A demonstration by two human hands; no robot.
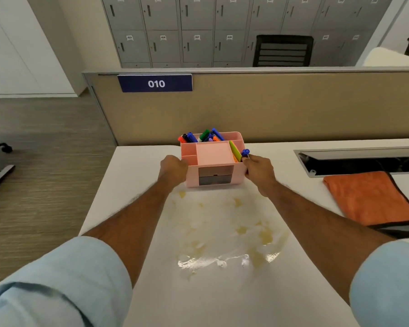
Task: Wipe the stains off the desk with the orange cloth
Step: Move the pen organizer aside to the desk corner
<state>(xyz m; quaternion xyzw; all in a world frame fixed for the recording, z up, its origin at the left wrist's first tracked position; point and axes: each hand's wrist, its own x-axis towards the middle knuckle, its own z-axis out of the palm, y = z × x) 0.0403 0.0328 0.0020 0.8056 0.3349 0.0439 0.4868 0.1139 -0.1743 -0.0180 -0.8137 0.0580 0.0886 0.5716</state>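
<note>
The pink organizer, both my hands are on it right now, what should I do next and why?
Probably slide the pink organizer back toward the partition. The left hand and right hand grip its sides, and its front edge sits at the yellow stains; the orange cloth lies untouched at the right.

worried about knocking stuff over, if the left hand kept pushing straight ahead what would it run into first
The left hand already grips the pink organizer, so that moves first. Beyond it, probably the tan partition at the desk's back edge, though the gap is hard to judge.
</note>
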